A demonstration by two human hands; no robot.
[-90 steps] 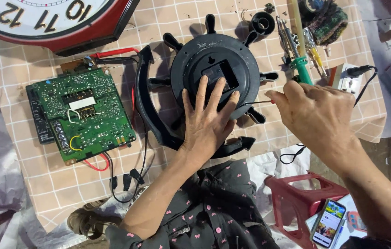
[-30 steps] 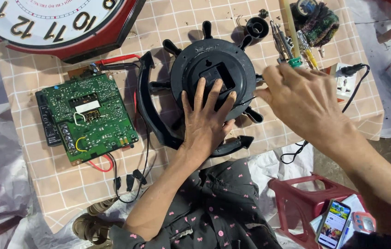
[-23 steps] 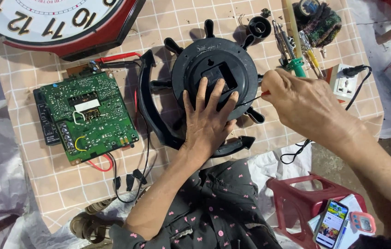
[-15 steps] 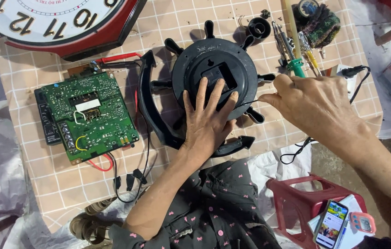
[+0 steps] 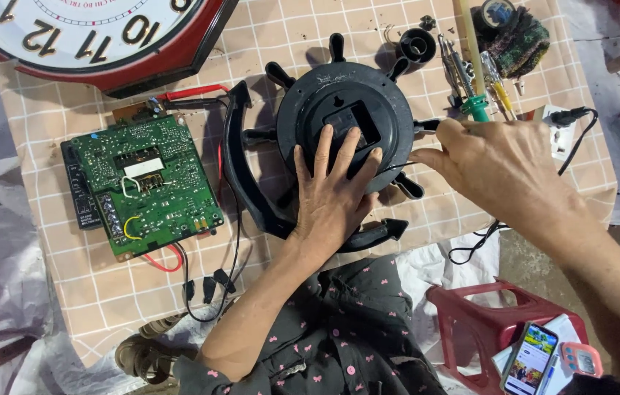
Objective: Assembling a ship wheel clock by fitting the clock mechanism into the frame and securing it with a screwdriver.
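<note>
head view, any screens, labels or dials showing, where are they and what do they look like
Phone: bottom right, on papers by the red stool, lit screen with a colourful picture.
Clock face: top left corner of the table, white dial, dark numerals, red rim.
White label: middle of the green circuit board, small blank-looking rectangle.
Small pink device: right of the phone, pale display, too small to read.

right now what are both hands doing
left hand: open, flat on the round black plastic housing
right hand: closed on a thin tool, unclear which
</note>
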